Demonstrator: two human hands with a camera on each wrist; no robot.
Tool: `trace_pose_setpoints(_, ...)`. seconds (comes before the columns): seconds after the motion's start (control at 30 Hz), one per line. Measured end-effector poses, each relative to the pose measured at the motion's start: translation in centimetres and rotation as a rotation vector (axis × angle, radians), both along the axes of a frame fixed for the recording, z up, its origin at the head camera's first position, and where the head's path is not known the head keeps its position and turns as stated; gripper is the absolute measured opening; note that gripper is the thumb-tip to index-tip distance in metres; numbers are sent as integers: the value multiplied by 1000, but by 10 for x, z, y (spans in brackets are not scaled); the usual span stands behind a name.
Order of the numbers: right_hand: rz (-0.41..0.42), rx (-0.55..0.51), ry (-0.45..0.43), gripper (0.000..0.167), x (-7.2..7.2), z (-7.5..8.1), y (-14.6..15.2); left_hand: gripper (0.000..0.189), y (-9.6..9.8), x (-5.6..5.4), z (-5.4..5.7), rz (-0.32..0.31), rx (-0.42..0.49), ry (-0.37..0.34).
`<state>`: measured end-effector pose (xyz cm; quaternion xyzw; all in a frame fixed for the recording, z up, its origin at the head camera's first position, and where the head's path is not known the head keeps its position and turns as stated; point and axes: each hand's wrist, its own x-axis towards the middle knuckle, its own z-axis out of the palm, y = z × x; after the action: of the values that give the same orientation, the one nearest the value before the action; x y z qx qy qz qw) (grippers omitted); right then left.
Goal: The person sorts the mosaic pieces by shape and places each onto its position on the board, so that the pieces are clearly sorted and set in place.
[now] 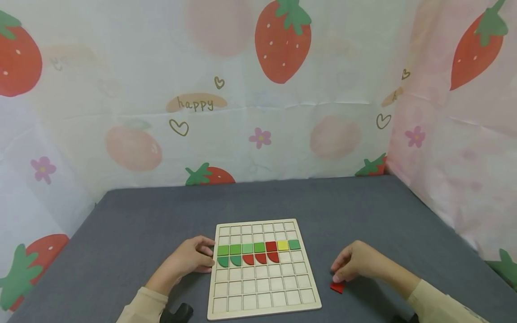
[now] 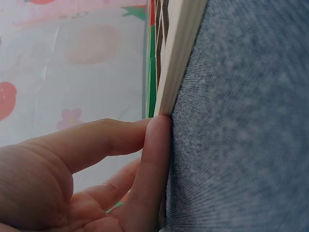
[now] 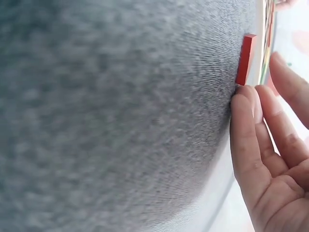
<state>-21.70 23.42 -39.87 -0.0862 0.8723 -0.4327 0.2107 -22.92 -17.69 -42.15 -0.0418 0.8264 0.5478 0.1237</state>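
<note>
A light wooden grid board (image 1: 262, 285) lies on the grey cloth. One of its rows carries square tiles in green, red and yellow; the row below has two green quarter-round tiles (image 1: 235, 261) and three red ones (image 1: 260, 259). My left hand (image 1: 190, 256) rests at the board's left edge, thumb and fingertips touching its side. To the right of the board, my right hand (image 1: 357, 262) is over a small red tile (image 1: 337, 287), partly covered by the fingers. In the right wrist view, fingertips are right at the end of this red tile (image 3: 245, 60), with the thumb held apart.
Grey cloth (image 1: 161, 215) covers the table. A strawberry-print curtain (image 1: 258, 112) hangs behind it and along both sides. A black object (image 1: 182, 312) shows by the left wrist at the near edge.
</note>
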Motion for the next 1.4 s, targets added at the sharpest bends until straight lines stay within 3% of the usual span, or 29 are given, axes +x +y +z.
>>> trace_pose_setpoints(0.33, 134, -35, 46, 23, 4, -3, 5, 53, 1, 0, 0, 3, -1, -1)
trace_pose_setpoints(0.7, 154, 49, 79, 13, 8, -4, -3, 53, 0, 1, 1, 2, 0, -7)
trace_pose_setpoints(0.93, 155, 65, 83, 16, 8, -2, -5, 54, -2, -1, -1, -11, -3, -9)
trace_pose_setpoints(1.23, 158, -77, -31, 16, 5, -6, -6, 53, -2, -1, -1, -11, 6, -12)
trace_pose_setpoints(1.4, 129, -97, -60, 18, 2, -5, -8, 53, -1, -1, -1, -5, -1, -11)
